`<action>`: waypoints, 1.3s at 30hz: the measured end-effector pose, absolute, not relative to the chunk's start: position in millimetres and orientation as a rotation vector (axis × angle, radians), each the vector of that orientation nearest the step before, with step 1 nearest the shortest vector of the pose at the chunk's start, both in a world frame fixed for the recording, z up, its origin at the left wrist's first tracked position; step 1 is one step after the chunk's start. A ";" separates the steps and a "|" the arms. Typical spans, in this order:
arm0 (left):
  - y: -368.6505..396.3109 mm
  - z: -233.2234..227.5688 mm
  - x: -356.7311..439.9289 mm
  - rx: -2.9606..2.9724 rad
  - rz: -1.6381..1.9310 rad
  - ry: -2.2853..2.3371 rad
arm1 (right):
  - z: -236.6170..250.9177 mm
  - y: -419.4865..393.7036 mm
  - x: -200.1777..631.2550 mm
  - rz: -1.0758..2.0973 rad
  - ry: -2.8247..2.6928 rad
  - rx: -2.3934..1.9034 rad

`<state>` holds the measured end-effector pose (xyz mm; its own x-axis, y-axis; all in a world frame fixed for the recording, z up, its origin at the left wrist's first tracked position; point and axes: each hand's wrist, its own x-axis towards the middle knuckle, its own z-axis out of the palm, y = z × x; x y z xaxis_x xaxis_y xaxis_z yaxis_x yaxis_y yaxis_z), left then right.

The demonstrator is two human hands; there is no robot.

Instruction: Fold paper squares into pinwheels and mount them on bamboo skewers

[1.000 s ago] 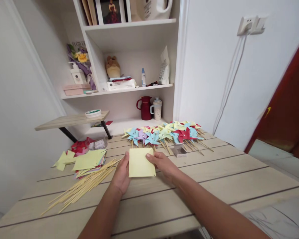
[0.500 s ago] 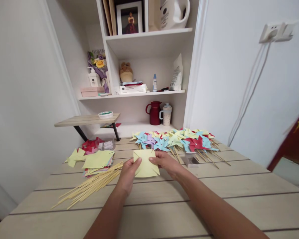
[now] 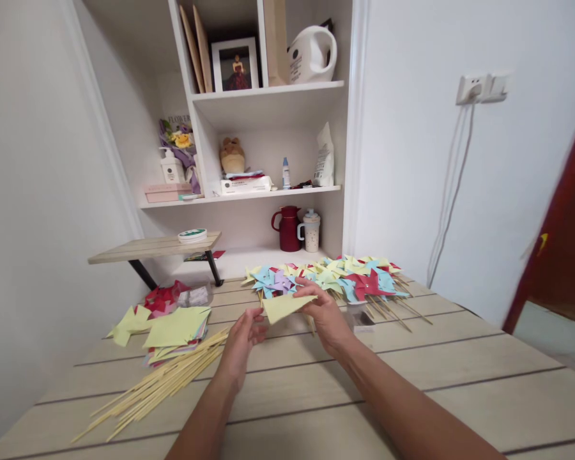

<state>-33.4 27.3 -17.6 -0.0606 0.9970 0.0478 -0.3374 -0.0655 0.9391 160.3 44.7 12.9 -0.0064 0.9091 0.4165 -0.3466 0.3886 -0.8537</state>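
While R hand (image 3: 324,314) pinches yellow paper (image 3: 283,308), L hand (image 3: 241,335) has fingers apart beside it — prob. turning step; next needs L pinch.

Soft, moderate room light; pale wall (image 3: 402,160) faintly bluish; upper-left shelf recess (image 3: 129,45) dimmer; soft-edged shadows on tabletop (image 3: 460,358); wide-angle lean toward frame edges; small print on bag (image 3: 324,160) blurred.

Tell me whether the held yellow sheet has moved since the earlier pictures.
Yes: the held yellow sheet has shifted upward in the view against the clear box, and it has tilted.
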 end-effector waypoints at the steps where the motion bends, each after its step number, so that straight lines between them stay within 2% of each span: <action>1: 25.9 -16.0 -34.2 0.949 1.350 0.900 | 14.2 43.1 160.8 1.049 -1.238 -0.595; 5: 16.6 -7.4 -33.1 0.892 1.065 0.654 | 15.8 34.8 160.0 0.860 -1.534 -0.566; 11: 19.9 -10.4 -32.8 0.899 1.190 0.603 | 12.0 31.9 157.3 0.723 -1.729 -0.568; 14: 24.1 -17.7 -32.2 0.919 1.208 0.638 | 9.3 34.3 156.3 0.778 -1.708 -0.604; 20: 28.0 -21.1 -30.0 0.855 1.299 0.715 | 3.5 37.2 153.3 1.222 -1.359 -0.754; 24: 31.5 -18.2 -31.9 0.820 1.443 0.730 | 4.4 34.6 152.5 1.351 -1.278 -0.809; 39: 22.3 -12.1 -21.0 0.856 1.351 0.712 | 3.6 37.5 155.7 1.200 -1.221 -0.823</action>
<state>-21.0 22.3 -12.1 0.1028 0.9937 0.0453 -0.5249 0.0155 0.8511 155.7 37.5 3.6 -0.0741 0.9663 0.2465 -0.2298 0.2240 -0.9471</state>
